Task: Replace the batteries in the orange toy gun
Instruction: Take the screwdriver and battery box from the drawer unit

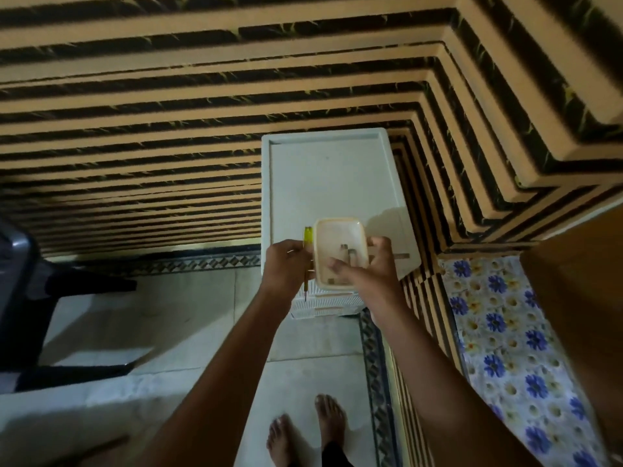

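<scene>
Two hands work close together above the near end of a white plastic drawer unit (332,173), and reading from the left the first thing is a dark chair (20,291) standing well apart on the tiled floor (188,308), clear of the arms. Next comes the left hand (286,267), curled round a yellow-handled screwdriver (307,244) whose thin shaft points down toward the floor past the unit's front edge; I judge it is held that way simply to keep it ready while the other hand does the carrying. Just beside it, the right hand (365,267) grips a small pale container (338,251) by its near right side, thumb over the rim, holding it level so that the small pieces inside, too dim to name, do not spill. The unit's flat top has a raised rim and plenty of bare room beyond the container for setting things down. To the right, the striped wall panelling (472,156) turns a corner right by the unit, and a floral cloth (512,332) lies below it, so the free space is forward and left. The orange toy gun is nowhere in view.
</scene>
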